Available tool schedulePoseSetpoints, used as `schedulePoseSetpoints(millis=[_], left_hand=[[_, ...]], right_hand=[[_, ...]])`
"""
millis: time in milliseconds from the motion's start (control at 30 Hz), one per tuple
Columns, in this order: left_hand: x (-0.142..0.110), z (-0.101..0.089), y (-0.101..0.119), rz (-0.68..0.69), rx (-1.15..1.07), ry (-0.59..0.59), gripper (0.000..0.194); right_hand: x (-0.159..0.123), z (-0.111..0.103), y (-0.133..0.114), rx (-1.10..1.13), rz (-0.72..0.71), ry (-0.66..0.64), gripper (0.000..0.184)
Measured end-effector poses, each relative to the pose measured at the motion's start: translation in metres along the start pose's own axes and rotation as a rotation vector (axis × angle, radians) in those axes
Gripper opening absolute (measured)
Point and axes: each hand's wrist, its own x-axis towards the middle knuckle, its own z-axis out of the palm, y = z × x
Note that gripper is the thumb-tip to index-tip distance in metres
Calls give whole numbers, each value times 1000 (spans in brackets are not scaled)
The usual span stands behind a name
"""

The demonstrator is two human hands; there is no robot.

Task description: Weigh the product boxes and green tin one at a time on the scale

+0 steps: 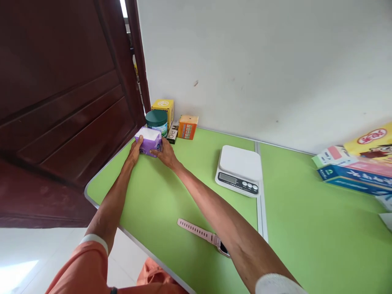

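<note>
- The pack (150, 146), purple with a white top, is at the far left of the table (153, 192), between the two hands.
- The left hand (135, 152) is at the pack's left side, its thumb up along the near left edge and its other fingers mostly hidden; it is curled partway, in a grip on the pack.
- The right hand (167, 152) is at the pack's right side, thumb across the near face, fingers bent around the right end; it too is partly closed, with a hold on the pack.
- Whether the pack's underside touches the table, I cannot tell.
- Just beyond the pack is the tub (156, 118), green-lidded, with the yellow box (163, 104) behind it.
- Right of the tub, beyond the right hand, are the black box (173, 133) and then the orange box (188, 127), near the wall (260, 73).
- Well to the right of the hands lies the scale (240, 163).
- Nearer, the watch (199, 232) lies strap out to the left, partly hidden under the right forearm.
- At the far right is the blue box (355, 177).
</note>
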Motion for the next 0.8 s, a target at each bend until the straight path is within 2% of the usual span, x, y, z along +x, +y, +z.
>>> schedulePoseSetpoints(millis=[167,233,300,400,567,700,800], left_hand=[[-44,-8,16,-113,295,-225,87],[-62,0,24,-126,354,-268,81],[-74,16,31,-96,345,-317,76],[-81,57,44,-8,303,-388,78],[-73,152,63,164,261,-513,81],[-70,225,58,222,196,-640,87],[-72,263,49,217,190,-703,88]], right_hand=[[-39,-26,12,6,-16,-30,57],[-59,-43,16,38,-14,-44,55],[-79,-64,17,67,-3,-41,56],[-103,-105,14,92,-25,24,61],[-133,-189,14,55,-108,263,66],[-149,-244,38,-42,-96,463,71],[-158,-267,58,-116,-57,546,72]])
